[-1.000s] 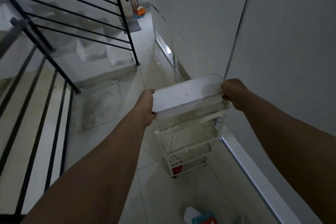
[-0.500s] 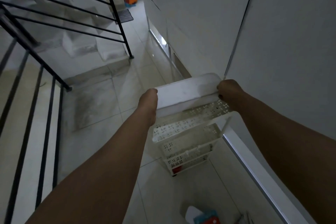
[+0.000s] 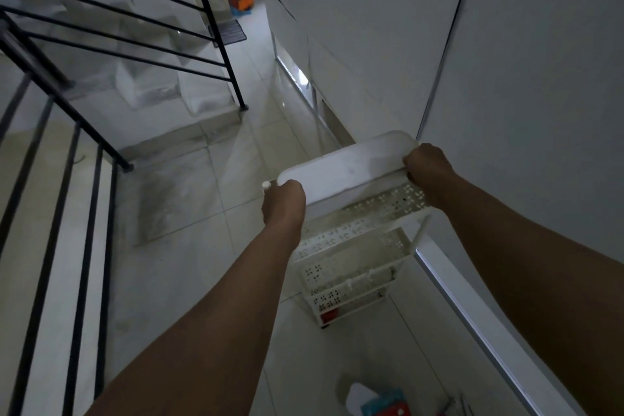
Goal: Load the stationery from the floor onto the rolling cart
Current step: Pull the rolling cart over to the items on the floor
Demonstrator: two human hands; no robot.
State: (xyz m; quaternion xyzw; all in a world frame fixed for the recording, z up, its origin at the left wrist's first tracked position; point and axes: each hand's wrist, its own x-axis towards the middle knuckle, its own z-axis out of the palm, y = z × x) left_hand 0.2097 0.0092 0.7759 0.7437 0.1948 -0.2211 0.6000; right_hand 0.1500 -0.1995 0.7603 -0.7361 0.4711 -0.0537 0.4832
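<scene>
A white plastic rolling cart (image 3: 347,169) with a flat top and perforated lower shelves stands against the wall on the right. My left hand (image 3: 283,202) grips the left end of its top. My right hand (image 3: 428,168) grips the right end. A small red item (image 3: 329,316) lies on the bottom shelf. On the floor near the bottom edge lies a pile of stationery (image 3: 378,404): a white piece, a blue and red pack, and thin metal pieces to its right, partly cut off by the frame.
A black stair railing (image 3: 84,213) runs down the left side, with steps (image 3: 152,91) beyond it. The grey wall (image 3: 506,78) and a metal skirting strip (image 3: 472,317) close the right side. A dark mat (image 3: 228,32) and an orange broom head (image 3: 243,1) lie at the corridor's far end.
The cart's top and both hands have shifted slightly; the view has swung a little. Both hands keep their grip on the cart top.
</scene>
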